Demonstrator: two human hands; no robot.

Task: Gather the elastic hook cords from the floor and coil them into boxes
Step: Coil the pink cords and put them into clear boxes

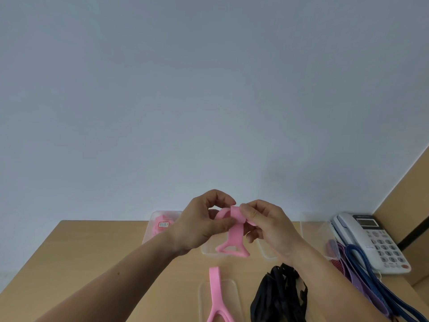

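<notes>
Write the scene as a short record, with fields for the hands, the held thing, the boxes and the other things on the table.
left hand: pinches the pink cord at its coiled part
right hand: pinches the same coil from the other side
pink cord: held above the table, looped end hanging down
box: clear, far left, pink coil inside
second pink cord: lies on the table, near edge
black cords: heap beside it
blue cords, purple cords: right side, by the telephone
</notes>
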